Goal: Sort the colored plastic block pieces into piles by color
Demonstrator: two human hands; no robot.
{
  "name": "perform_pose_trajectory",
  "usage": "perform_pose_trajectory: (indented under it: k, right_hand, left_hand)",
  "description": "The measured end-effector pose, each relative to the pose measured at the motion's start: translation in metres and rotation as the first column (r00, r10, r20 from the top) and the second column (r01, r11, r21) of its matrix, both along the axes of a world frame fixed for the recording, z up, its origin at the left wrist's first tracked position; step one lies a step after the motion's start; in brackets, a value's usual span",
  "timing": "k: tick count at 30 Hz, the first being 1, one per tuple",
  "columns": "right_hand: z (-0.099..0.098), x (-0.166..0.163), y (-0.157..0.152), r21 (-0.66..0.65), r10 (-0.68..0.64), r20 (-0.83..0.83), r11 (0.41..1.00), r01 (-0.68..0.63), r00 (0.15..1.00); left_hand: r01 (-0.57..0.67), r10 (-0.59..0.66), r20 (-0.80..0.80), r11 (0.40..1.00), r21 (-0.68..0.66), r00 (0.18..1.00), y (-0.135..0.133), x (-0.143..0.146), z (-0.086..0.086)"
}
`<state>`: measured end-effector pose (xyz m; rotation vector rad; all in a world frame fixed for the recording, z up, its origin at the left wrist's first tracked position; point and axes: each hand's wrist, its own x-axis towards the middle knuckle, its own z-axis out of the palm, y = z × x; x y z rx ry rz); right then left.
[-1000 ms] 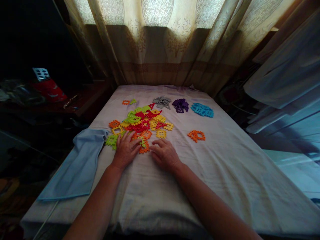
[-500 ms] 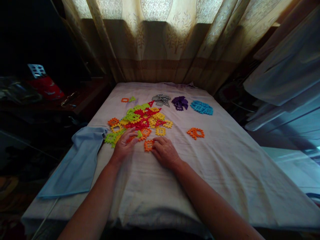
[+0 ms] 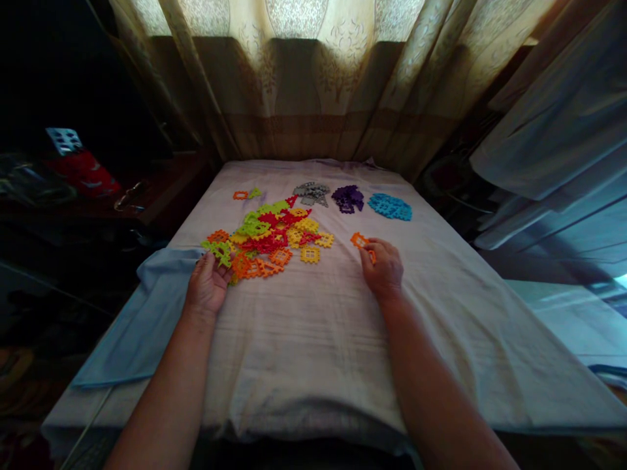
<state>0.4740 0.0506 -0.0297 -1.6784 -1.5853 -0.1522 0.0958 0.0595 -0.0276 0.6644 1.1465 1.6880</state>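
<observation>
Counter (image 3: 289, 391), draped in a pale sheet (image 3: 313, 326), spreads over the lower and middle frame, with both forearms (image 3: 169, 378) reaching up from the bottom edge. Along its left side lies a blue cloth (image 3: 127, 326). Left of centre, the left hand (image 3: 208, 287) is turned partly palm up, its grip narrow on green pieces (image 3: 219, 252) at the near left edge of a pile (image 3: 269, 243) of red, yellow, green and orange. Right of centre, the right hand (image 3: 385, 266) is curled, its grip narrow on orange pieces (image 3: 359, 240); it hides some of them, so which are held and which rest on the sheet I cannot tell. A yellow square (image 3: 310, 254) lies between, by the pile's right. Farther back, blue pieces (image 3: 390, 206), purple pieces (image 3: 347, 198) and grey pieces (image 3: 312, 193) form separate heaps, right to left. Toward upper left, an orange frame (image 3: 234, 195) sits just beside a green triangle (image 3: 255, 192). Behind all, a curtain (image 3: 294, 85) hangs across the top.
</observation>
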Motion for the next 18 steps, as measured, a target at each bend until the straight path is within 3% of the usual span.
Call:
perform_pose_trajectory:
  k: [6, 9, 12, 15, 18]
  right_hand:
    - [-0.012, 0.053, 0.002, -0.087, -0.339, -0.025, 0.938, 0.336, 0.94]
    - [-0.016, 0.054, 0.001, -0.141, -0.398, -0.02, 0.909, 0.392, 0.917]
    - [-0.015, 0.047, 0.001, -0.146, -0.381, -0.003, 0.915, 0.377, 0.925]
    - [-0.014, 0.041, 0.001, -0.148, -0.336, 0.005, 0.931, 0.333, 0.942]
    - [-0.015, 0.038, 0.002, -0.159, -0.287, -0.005, 0.946, 0.282, 0.958]
  left_hand:
    - [0.022, -0.019, -0.072, 0.999, 0.041, 0.997, 0.0, 0.003, 0.0]
    - [-0.127, 0.143, -0.236, 0.989, 0.08, 0.961, 0.002, -0.001, -0.001]
    - [-0.274, 0.287, -0.523, 0.956, 0.104, 0.803, 0.001, -0.005, -0.002]
    - [-0.253, 0.263, -0.785, 0.957, 0.141, 0.56, -0.003, -0.009, -0.003]
    - [-0.209, 0.236, -0.895, 0.964, 0.165, 0.379, -0.006, -0.011, -0.005]
